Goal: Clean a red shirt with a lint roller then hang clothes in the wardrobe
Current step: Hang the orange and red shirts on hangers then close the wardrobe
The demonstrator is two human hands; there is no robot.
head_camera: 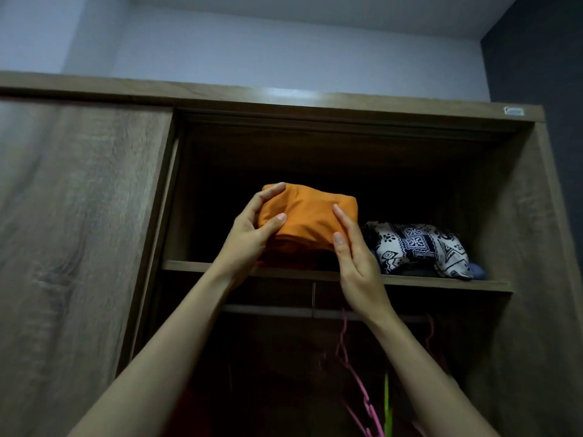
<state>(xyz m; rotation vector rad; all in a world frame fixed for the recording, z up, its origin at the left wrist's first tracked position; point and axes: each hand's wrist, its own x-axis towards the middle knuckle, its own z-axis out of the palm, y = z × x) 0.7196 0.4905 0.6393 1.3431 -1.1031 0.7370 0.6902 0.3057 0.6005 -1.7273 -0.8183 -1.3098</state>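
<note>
A folded orange garment (pixel 310 216) sits at the front of the wardrobe's upper shelf (pixel 195 265), on top of darker folded fabric. My left hand (pixel 252 230) grips its left side, fingers over the top and thumb on the front. My right hand (pixel 353 257) presses flat against its right side with fingers extended. Both arms reach up from below. A dim red piece of fabric (pixel 192 405) shows in the lower compartment, partly hidden by my left arm.
A black-and-white patterned cloth (pixel 419 247) lies bundled on the shelf right of the orange garment, with blue fabric (pixel 478 272) behind it. Below the shelf runs a hanging rail (pixel 271 310) with pink hangers (pixel 356 383). A closed sliding door (pixel 79 231) covers the wardrobe's left half.
</note>
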